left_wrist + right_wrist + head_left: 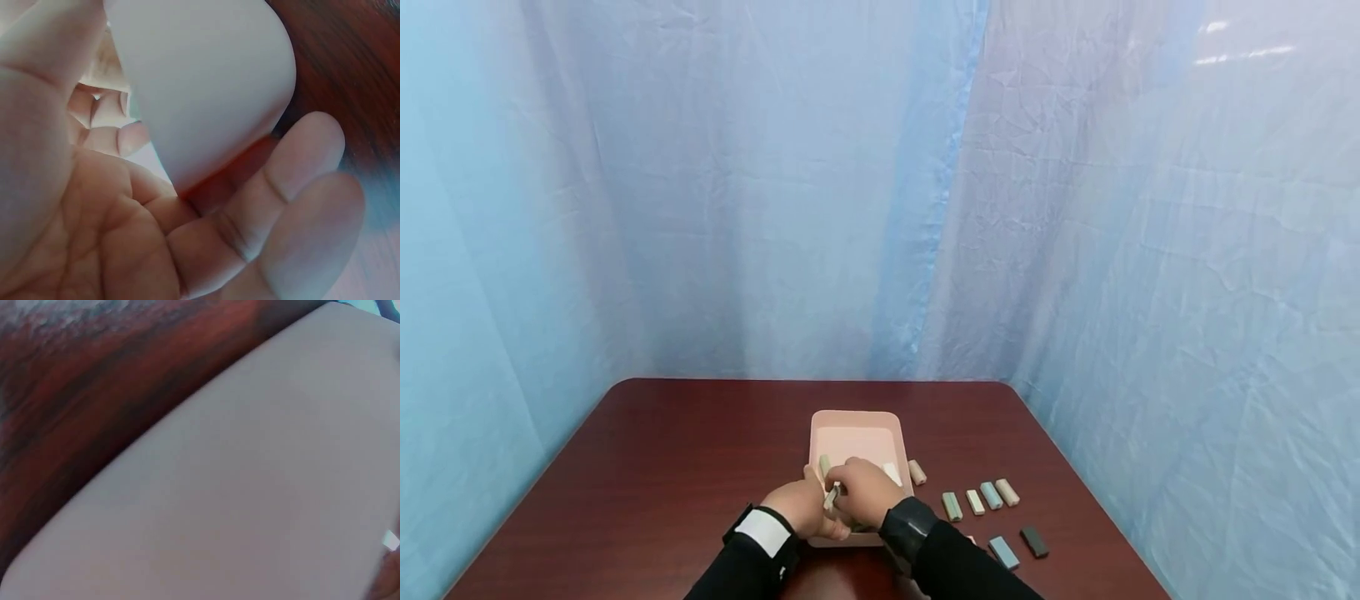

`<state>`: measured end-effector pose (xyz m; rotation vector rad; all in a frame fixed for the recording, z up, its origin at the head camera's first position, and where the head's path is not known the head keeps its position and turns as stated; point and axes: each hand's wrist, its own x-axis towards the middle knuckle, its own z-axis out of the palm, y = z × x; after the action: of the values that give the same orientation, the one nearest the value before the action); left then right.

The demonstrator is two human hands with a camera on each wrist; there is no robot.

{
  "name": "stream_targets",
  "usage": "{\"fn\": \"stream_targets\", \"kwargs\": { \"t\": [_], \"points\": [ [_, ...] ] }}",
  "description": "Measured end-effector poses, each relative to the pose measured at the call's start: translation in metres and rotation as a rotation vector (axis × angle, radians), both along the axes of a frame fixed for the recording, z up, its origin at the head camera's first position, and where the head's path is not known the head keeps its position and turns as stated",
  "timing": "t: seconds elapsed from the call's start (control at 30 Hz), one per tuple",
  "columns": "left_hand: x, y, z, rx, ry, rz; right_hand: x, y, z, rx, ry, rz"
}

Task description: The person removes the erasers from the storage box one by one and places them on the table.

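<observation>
Both hands meet over the near left part of a pink tray (856, 419). A small pale block (831, 498) sits between them, its upper end pinched by the fingertips of my right hand (868, 493). My left hand (797, 506) is at the near left corner, close to the block's lower end. In the left wrist view, the tray's outer wall (212, 81) passes between this hand's thumb and outer fingers; whether the left fingers hold the block is hidden. A green block (824, 465) and a white block (892, 473) lie inside the tray.
Right of the tray, several small blocks lie on the dark red table (700, 442): green (952, 507), cream (975, 502), light blue (991, 496), beige (1007, 492), blue (1003, 552) and dark grey (1034, 542). Another beige block (917, 472) lies beside the rim. Blue curtains (775, 208) surround the table.
</observation>
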<state>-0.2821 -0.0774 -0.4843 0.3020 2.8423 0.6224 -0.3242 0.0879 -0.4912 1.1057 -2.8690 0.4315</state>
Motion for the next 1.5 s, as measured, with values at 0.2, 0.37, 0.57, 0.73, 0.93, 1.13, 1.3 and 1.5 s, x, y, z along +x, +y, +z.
{"fn": "stream_targets", "kwargs": {
  "t": [0.2, 0.37, 0.57, 0.73, 0.93, 1.13, 1.3, 1.5],
  "points": [
    [-0.005, -0.002, -0.002, -0.006, 0.001, 0.016, -0.005, 0.002, -0.002, -0.009, -0.041, 0.013],
    [-0.028, -0.007, -0.029, -0.016, -0.029, -0.014, -0.004, 0.004, -0.004, 0.063, -0.028, 0.012],
    [-0.052, -0.013, -0.067, -0.045, -0.011, -0.051, 0.005, 0.007, 0.000, 0.168, 0.031, 0.021],
    [-0.021, -0.004, -0.023, -0.011, -0.014, 0.012, 0.011, 0.008, 0.002, 0.174, 0.013, -0.004],
    [-0.006, -0.002, -0.002, -0.024, 0.001, 0.015, 0.007, 0.013, 0.006, 0.065, -0.017, -0.024],
    [-0.009, -0.003, -0.005, -0.018, 0.004, 0.022, 0.004, 0.018, 0.015, 0.006, -0.056, -0.040],
    [-0.027, -0.008, -0.029, -0.023, -0.008, -0.006, 0.003, 0.020, 0.010, 0.014, -0.103, -0.008],
    [-0.033, -0.008, -0.043, -0.039, 0.043, -0.016, -0.011, 0.029, 0.013, -0.124, -0.078, -0.081]
  ]
}}
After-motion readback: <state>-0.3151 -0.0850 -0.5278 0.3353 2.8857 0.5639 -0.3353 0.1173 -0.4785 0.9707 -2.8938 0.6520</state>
